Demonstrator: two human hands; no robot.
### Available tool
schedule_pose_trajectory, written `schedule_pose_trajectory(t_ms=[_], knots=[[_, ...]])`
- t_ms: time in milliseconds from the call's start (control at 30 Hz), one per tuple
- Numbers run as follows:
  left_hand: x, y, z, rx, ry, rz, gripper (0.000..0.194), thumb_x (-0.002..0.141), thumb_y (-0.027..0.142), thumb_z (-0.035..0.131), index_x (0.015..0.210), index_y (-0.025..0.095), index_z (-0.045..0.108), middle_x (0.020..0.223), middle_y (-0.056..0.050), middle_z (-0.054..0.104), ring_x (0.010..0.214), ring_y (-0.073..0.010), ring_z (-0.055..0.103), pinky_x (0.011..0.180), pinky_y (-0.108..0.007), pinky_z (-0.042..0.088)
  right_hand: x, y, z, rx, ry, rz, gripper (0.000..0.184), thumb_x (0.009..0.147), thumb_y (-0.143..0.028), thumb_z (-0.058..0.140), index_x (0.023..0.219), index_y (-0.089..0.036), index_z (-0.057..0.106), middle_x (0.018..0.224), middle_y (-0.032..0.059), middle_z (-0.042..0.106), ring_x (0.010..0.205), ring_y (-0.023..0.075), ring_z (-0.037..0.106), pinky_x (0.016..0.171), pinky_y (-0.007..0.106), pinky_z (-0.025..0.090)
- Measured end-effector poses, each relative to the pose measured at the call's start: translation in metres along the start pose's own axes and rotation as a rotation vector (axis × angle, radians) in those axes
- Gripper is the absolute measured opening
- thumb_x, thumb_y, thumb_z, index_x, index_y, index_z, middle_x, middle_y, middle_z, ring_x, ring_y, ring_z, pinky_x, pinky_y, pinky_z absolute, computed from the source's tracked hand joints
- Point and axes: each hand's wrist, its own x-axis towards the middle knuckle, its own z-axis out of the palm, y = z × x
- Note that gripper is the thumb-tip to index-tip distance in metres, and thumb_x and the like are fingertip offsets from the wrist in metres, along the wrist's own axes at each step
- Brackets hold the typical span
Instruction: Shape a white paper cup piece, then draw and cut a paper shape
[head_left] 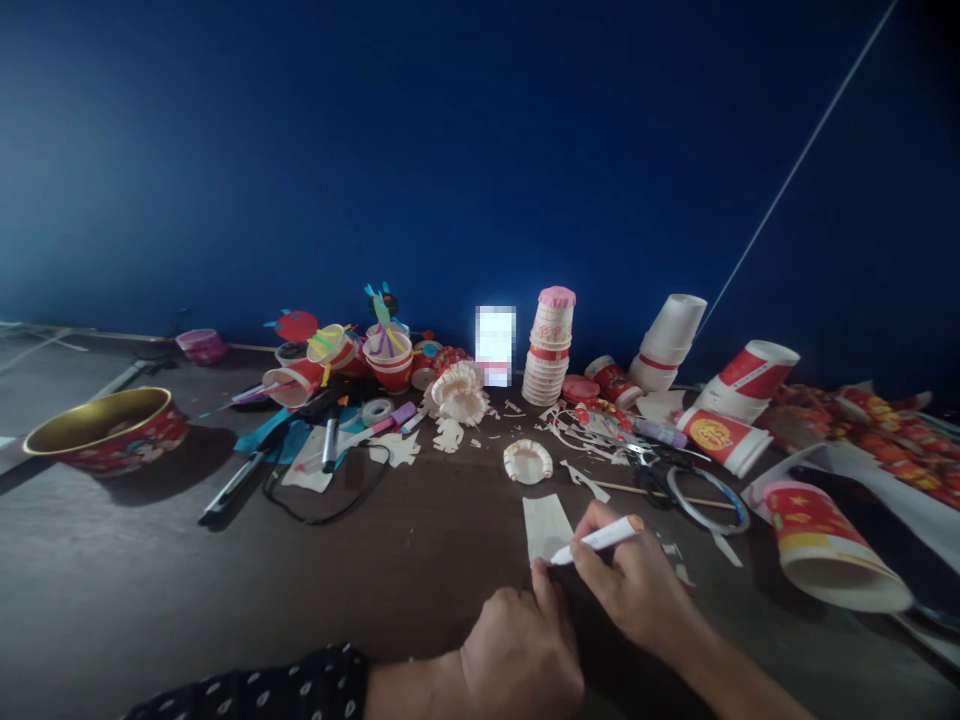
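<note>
"White marker point(600, 538) in your right hand point(630, 585)?"

"Yes, those fingers point(589, 550) grip it, tip just at the cream paper scrap point(546, 528) on the dark table point(300, 590). My left hand's point(521, 655) fingers point(541, 590) curl loosely, their tips on the scrap's lower edge."

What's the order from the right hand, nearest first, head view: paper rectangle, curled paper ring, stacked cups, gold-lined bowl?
1. Paper rectangle, left of the right hand
2. Curled paper ring, just beyond it
3. Stacked cups, back by the wall
4. Gold-lined bowl, far left
</note>
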Motion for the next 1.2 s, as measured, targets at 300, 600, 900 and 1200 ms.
schedule_pose_trajectory(t_ms=[300,600,900,1200], knots=[[0.0008,-0.0008,-0.0012,0.004,-0.009,-0.015,0.032,0.082,0.013,0.045,0.108,-0.003,0.054,0.098,-0.033,0.057,0.05,-0.0216,0.06,0.036,-0.027,0.043,-0.0007,0.0022,0.0034,0.041,-0.016,0.027,0.018,0.079,-0.031,0.041,0.067,-0.021,0.049,0.054,-0.0022,0.055,0.05,0.0129,0.051,0.049,0.023,0.035],[0.0001,0.0021,0.0018,0.004,0.006,-0.037,0.033,0.081,0.014,0.045,0.109,-0.002,0.054,0.098,-0.033,0.057,0.049,-0.0215,0.06,0.035,-0.028,0.043,-0.0001,0.0026,0.0031,0.039,-0.004,0.038,0.018,0.079,-0.032,0.041,0.067,-0.021,0.05,0.057,-0.0015,0.057,0.053,0.0138,0.053,0.052,0.024,0.037],[-0.0004,-0.0003,-0.001,-0.019,-0.022,-0.023,0.033,0.082,0.012,0.043,0.11,-0.003,0.053,0.1,-0.033,0.057,0.051,-0.0211,0.06,0.037,-0.027,0.042,0.0013,0.0017,0.0032,0.024,0.013,0.044,0.02,0.079,-0.033,0.041,0.066,-0.021,0.051,0.058,-0.0001,0.058,0.054,0.0147,0.053,0.052,0.025,0.037],[-0.0011,0.0005,0.0011,0.021,-0.035,0.001,0.036,0.082,0.013,0.044,0.114,-0.002,0.05,0.102,-0.034,0.055,0.052,-0.022,0.06,0.037,-0.027,0.041,0.0016,0.0018,0.0026,-0.001,0.023,0.066,0.02,0.079,-0.032,0.04,0.066,-0.021,0.05,0.056,-0.0011,0.057,0.052,0.0145,0.053,0.052,0.024,0.037]])
